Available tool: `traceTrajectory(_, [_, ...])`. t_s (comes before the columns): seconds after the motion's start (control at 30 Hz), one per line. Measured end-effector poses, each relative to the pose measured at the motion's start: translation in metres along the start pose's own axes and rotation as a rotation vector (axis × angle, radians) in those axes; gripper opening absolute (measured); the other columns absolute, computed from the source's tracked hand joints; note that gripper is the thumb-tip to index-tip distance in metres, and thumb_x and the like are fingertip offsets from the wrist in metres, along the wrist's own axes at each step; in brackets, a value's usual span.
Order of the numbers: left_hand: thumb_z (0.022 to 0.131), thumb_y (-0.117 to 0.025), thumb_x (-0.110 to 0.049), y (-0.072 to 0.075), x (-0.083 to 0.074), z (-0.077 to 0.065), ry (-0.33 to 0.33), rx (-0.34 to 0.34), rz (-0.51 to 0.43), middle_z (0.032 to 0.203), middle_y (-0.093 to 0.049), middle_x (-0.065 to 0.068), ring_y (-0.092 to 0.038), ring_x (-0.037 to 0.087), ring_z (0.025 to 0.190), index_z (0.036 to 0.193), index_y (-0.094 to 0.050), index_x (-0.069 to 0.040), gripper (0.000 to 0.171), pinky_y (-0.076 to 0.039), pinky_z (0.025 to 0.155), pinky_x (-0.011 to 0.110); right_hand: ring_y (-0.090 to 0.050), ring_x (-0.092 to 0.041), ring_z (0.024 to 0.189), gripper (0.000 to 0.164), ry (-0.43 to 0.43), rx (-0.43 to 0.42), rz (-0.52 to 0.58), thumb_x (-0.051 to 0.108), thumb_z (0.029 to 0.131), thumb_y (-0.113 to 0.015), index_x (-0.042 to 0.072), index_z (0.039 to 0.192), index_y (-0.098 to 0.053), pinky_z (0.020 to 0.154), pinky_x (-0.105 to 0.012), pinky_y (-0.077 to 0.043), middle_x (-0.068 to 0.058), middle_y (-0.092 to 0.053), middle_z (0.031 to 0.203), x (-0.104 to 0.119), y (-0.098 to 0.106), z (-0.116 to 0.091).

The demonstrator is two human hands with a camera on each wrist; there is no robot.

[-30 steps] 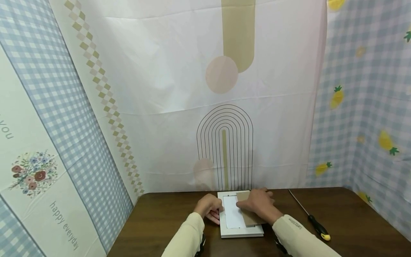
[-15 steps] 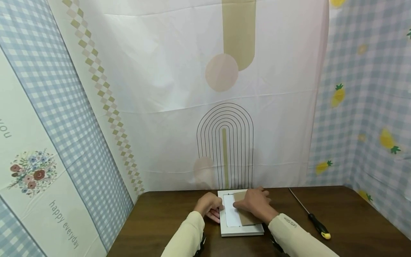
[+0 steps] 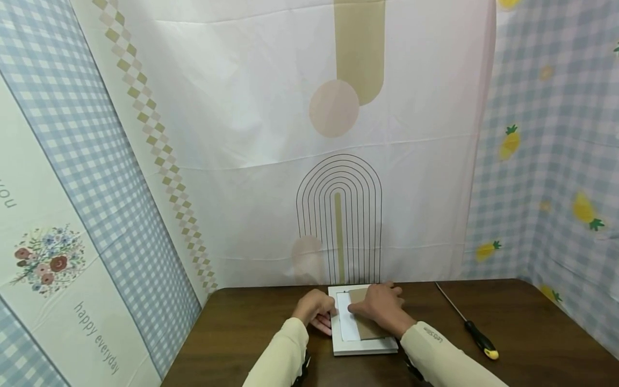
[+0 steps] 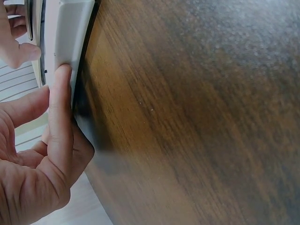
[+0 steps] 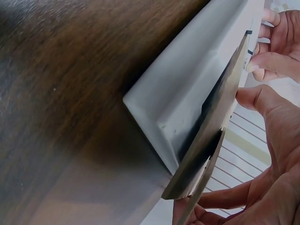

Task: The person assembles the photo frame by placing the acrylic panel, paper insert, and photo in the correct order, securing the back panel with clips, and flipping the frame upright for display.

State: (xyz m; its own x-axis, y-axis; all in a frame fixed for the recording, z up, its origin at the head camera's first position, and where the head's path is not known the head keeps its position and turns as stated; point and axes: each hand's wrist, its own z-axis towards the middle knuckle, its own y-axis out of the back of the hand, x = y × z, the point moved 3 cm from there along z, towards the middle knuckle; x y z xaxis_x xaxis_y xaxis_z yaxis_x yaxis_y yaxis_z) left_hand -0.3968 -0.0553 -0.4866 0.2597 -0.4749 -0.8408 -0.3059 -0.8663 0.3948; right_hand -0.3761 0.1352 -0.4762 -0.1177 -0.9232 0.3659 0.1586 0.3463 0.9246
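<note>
A white picture frame [image 3: 364, 347] lies face down on the table, a white sheet [image 3: 346, 321] showing in its opening. My left hand [image 3: 315, 310] pinches the frame's left side; in the left wrist view its thumb is at the upper edge and a finger lies along the outer side. My right hand [image 3: 383, 307] holds a brown backing board [image 3: 370, 329] over the right part of the opening, thumb on its left edge. The right wrist view shows the board [image 5: 213, 124] tilted, its near end over the frame's rim, with a thin strip [image 5: 206, 176] standing off its back.
A screwdriver [image 3: 476, 336] with a black and yellow handle lies on the brown wooden table [image 3: 251, 328], right of the frame. A patterned white cloth [image 3: 251, 215] hangs directly behind the table's back edge. Checked cloths hang at both sides.
My right hand has slid the backing board a little to the left, covering more of the white sheet. My left hand stays at the frame's left side.
</note>
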Motion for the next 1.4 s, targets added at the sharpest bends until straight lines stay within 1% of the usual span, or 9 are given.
traceTrajectory(0.2, [0.096, -0.07, 0.002, 0.0, -0.001, -0.002, -0.004, 0.011, -0.003, 0.079, -0.061, 0.014, -0.067, 0.024, 0.06, 0.091, -0.069, 0.003, 0.005, -0.077, 0.069, 0.04, -0.06, -0.055, 0.107, 0.081, -0.004, -0.002, 0.002, 0.057, 0.072, -0.089, -0.014, 0.108, -0.075, 0.084, -0.069, -0.067, -0.048, -0.059, 0.131, 0.002, -0.002, 0.0])
traceTrajectory(0.27, [0.096, -0.069, 0.002, 0.0, -0.001, -0.001, -0.002, 0.016, -0.005, 0.078, -0.06, 0.013, -0.066, 0.024, 0.06, 0.091, -0.069, 0.003, 0.005, -0.077, 0.07, 0.04, -0.061, -0.056, 0.108, 0.081, -0.006, -0.002, 0.003, 0.057, 0.072, -0.089, -0.014, 0.108, -0.075, 0.085, -0.07, -0.067, -0.048, -0.059, 0.131, 0.003, -0.002, -0.001])
traceTrajectory(0.37, [0.096, -0.069, 0.002, 0.0, 0.0, -0.001, -0.002, 0.019, -0.004, 0.078, -0.06, 0.013, -0.065, 0.024, 0.061, 0.09, -0.069, 0.003, 0.006, -0.077, 0.07, 0.04, -0.061, -0.057, 0.109, 0.08, -0.007, -0.001, 0.004, 0.056, 0.071, -0.089, -0.014, 0.106, -0.075, 0.086, -0.07, -0.067, -0.047, -0.059, 0.129, 0.003, -0.004, -0.002])
traceTrajectory(0.57, [0.095, -0.069, 0.003, 0.0, 0.0, -0.001, -0.002, 0.011, -0.005, 0.076, -0.06, 0.012, -0.066, 0.024, 0.06, 0.089, -0.068, 0.003, 0.007, -0.076, 0.067, 0.039, -0.061, -0.056, 0.107, 0.075, -0.009, 0.001, 0.002, 0.054, 0.071, -0.088, -0.013, 0.102, -0.074, 0.084, -0.069, -0.067, -0.046, -0.059, 0.125, 0.005, -0.004, -0.003])
traceTrajectory(0.8, [0.094, -0.068, 0.004, 0.0, 0.001, 0.0, 0.001, 0.012, -0.008, 0.076, -0.06, 0.012, -0.066, 0.024, 0.059, 0.088, -0.067, 0.003, 0.006, -0.077, 0.068, 0.04, -0.061, -0.058, 0.109, 0.082, -0.006, 0.01, -0.005, 0.057, 0.073, -0.09, -0.016, 0.108, -0.074, 0.088, -0.072, -0.067, -0.048, -0.058, 0.127, 0.008, -0.005, -0.002])
traceTrajectory(1.03, [0.094, -0.066, 0.004, 0.001, 0.001, 0.0, 0.016, 0.012, -0.001, 0.075, -0.059, 0.012, -0.065, 0.023, 0.058, 0.086, -0.067, 0.002, 0.008, -0.075, 0.063, 0.036, -0.061, -0.057, 0.107, 0.082, -0.012, 0.008, -0.011, 0.057, 0.073, -0.091, -0.016, 0.107, -0.073, 0.087, -0.071, -0.067, -0.046, -0.059, 0.122, 0.013, -0.007, -0.003])
traceTrajectory(1.17, [0.094, -0.067, 0.003, 0.001, 0.001, -0.001, 0.008, 0.008, -0.003, 0.075, -0.06, 0.012, -0.065, 0.023, 0.058, 0.086, -0.068, 0.003, 0.008, -0.076, 0.065, 0.038, -0.061, -0.057, 0.107, 0.081, -0.012, 0.002, -0.009, 0.055, 0.073, -0.092, -0.016, 0.106, -0.074, 0.086, -0.07, -0.067, -0.047, -0.06, 0.124, 0.016, -0.006, -0.005])
traceTrajectory(1.4, [0.094, -0.067, 0.003, 0.001, 0.001, -0.001, 0.006, 0.011, -0.004, 0.074, -0.06, 0.011, -0.068, 0.024, 0.058, 0.093, -0.07, 0.005, 0.003, -0.077, 0.068, 0.04, -0.058, -0.056, 0.105, 0.076, -0.011, -0.001, 0.008, 0.053, 0.072, -0.094, -0.014, 0.103, -0.074, 0.086, -0.071, -0.066, -0.049, -0.059, 0.124, 0.02, -0.006, -0.006])
